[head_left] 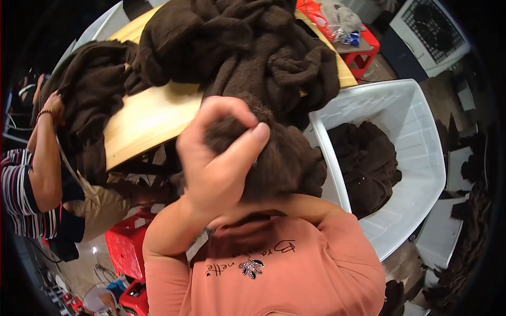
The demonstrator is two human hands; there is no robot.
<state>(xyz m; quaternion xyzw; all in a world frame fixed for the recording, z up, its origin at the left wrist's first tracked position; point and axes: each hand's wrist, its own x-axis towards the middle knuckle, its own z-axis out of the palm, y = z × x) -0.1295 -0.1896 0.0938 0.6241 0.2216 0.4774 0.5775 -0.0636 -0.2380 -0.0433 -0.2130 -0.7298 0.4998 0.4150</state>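
Observation:
My left hand point(216, 158) is raised in front of my chest, with thumb and index fingertip brought together. Anything pinched between them is too small or blurred to make out. Just behind it bunches dark brown fleece fabric point(284, 158), blurred in part, hanging off the table edge toward me. My right forearm point(311, 206) crosses my chest to the left, under the fleece. The right hand's fingers are hidden behind my left wrist and the fabric. More of the brown fleece point(237, 47) lies heaped over the wooden table point(153, 116).
At right stands a white plastic bin point(416, 158) with brown fabric point(363, 163) inside. A co-worker's hand point(52, 108) touches fleece at the table's left side. Red stools point(126, 242) stand lower left; another red stool point(363, 55) bearing bags is beyond the table.

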